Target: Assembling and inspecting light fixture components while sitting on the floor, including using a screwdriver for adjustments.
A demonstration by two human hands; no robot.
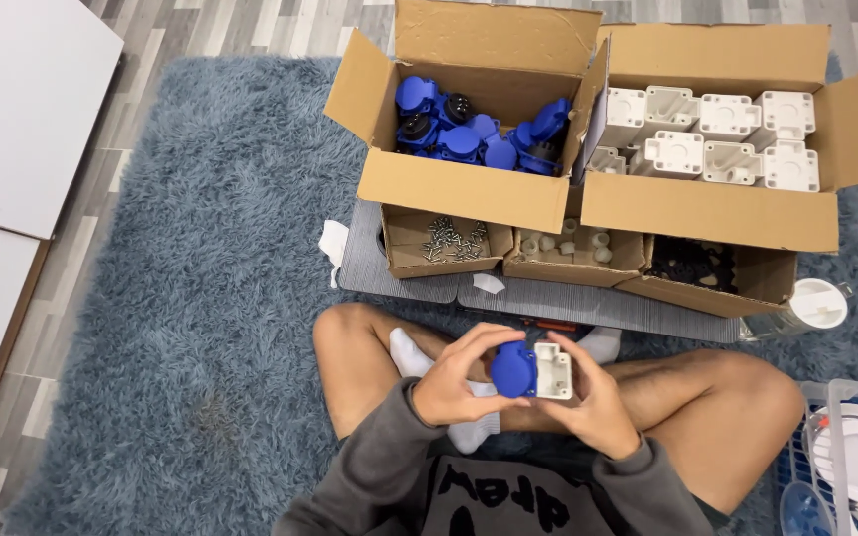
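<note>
Both hands meet above the crossed legs: left hand [454, 382] curls round a round blue plastic socket cap [513, 369], fingers pinching its edge; right hand [593, 397] grips a white square plastic housing [554, 370] pressed against it; the pair looks partly joined, not yet fastened; beyond, small trays of silver screws [454, 241], pale cylindrical plugs [563, 243] and black parts [692, 263]; large cardboard boxes of blue caps [479, 134] and white housings [717, 139] remain well stocked, so much assembly seems left.
</note>
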